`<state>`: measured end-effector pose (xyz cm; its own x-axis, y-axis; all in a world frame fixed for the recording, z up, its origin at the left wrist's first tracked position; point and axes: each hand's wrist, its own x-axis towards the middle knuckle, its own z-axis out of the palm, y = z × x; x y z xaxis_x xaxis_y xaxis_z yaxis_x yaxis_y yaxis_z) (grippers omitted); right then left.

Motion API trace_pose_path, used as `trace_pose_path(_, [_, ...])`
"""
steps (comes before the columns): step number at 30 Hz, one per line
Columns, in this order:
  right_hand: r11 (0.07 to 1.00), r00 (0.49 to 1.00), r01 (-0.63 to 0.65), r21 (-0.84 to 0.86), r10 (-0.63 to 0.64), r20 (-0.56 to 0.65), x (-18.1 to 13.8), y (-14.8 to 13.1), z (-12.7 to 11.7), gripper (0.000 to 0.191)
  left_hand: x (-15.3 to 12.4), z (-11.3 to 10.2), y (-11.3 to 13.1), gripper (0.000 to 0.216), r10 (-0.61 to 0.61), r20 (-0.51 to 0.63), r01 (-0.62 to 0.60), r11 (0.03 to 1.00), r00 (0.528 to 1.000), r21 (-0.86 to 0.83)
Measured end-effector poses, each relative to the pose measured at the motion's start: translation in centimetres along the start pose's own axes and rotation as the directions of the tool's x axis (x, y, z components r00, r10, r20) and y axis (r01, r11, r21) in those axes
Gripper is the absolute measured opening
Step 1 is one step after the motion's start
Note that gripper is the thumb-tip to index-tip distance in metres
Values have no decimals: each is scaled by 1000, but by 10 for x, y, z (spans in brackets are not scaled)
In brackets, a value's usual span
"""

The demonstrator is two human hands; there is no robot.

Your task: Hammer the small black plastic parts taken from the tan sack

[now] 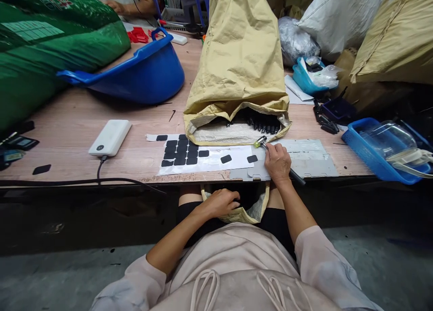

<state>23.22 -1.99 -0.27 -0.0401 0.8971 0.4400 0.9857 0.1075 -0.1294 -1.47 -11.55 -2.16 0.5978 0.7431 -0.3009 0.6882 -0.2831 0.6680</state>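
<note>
My right hand (278, 163) is wrapped round a small hammer (297, 176) at the table's front edge. Its metal head with a yellow-green face (260, 142) points to the far left, and the black handle sticks out behind my palm. My left hand (221, 202) is below the edge, at the mouth of an open yellow bag (259, 209) on my lap. Its fingers are curled, and what they hold, if anything, is hidden. Left of the hammer lies a white backing sheet (233, 163) with several black rounded stickers (181, 149), beside a grey board (304, 157).
A large yellow sack (240, 63) lies open toward me, with black pieces (262, 125) inside. To the left are a white power bank (110, 137) with a cable, a blue basin (149, 72) and a green sack (61, 45). Blue basket (368, 148) stands right. Another person's hand (117, 6) shows behind.
</note>
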Motion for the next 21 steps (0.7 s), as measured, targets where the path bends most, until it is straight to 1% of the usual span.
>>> trace_pose_path(1, [1000, 1000, 2, 0, -2, -4, 0, 0, 0, 34, 2, -12, 8, 17, 79, -2, -79, 995, 997, -67])
trace_pose_path(2, [1000, 1000, 6, 1, -6, -9, 0, 0, 1, 34, 5, -26, 15, 18, 138, -36, -141, 981, 990, -129])
trace_pose_path(3, [1000, 1000, 11, 3, -11, -15, 0, 1, 1, 33, 12, -41, 21, 20, 160, -109, -177, 969, 981, -172])
trace_pose_path(4, [1000, 1000, 16, 5, -16, -19, 0, 1, 1, 33, 21, -57, 24, 23, 140, -222, -183, 965, 965, -187])
trace_pose_path(5, [1000, 1000, 20, 8, -20, -19, 0, 1, 0, 33, 34, -73, 25, 25, 81, -355, -153, 972, 931, -180])
trace_pose_path(6, [1000, 1000, 22, 11, -22, -14, 0, 1, 0, 33, 48, -89, 23, 25, 3, -487, -93, 983, 874, -161])
trace_pose_path(7, [1000, 1000, 22, 12, -22, -6, 0, 1, -1, 33, 64, -105, 19, 24, -79, -608, -12, 990, 790, -144])
trace_pose_path(8, [1000, 1000, 19, 13, -19, 4, 0, 1, -1, 32, 80, -118, 13, 23, -149, -695, 78, 988, 703, -133])
trace_pose_path(9, [1000, 1000, 15, 13, -15, 10, 0, 1, -2, 32, 96, -130, 8, 23, -200, -750, 162, 979, 631, -124])
trace_pose_path(10, [1000, 1000, 11, 13, -11, 13, 0, 0, -2, 32, 110, -140, 3, 24, -247, -777, 240, 962, 580, -127])
trace_pose_path(11, [1000, 1000, 10, 13, -10, 13, 1, 0, -3, 31, 123, -148, -1, 25, -293, -783, 311, 941, 549, -135])
trace_pose_path(12, [1000, 1000, 11, 15, -11, 12, 1, 0, -3, 31, 134, -153, -4, 26, -334, -777, 371, 918, 534, -140])
trace_pose_path(13, [1000, 1000, 14, 19, -14, 11, 1, 0, -3, 31, 143, -157, -6, 26, -370, -762, 421, 896, 531, -142])
trace_pose_path(16, [999, 999, 14, 34, -15, 30, 1, -1, -5, 32, 159, -162, -5, 26, -427, -728, 503, 854, 536, -130])
trace_pose_path(19, [1000, 999, 7, 27, -8, 48, 2, -2, -6, 31, 157, -162, -5, 22, -441, -715, 522, 844, 543, -124])
trace_pose_path(21, [1000, 999, 6, 10, -7, 50, 2, -3, -7, 31, 146, -160, -6, 21, -416, -709, 499, 860, 569, -105])
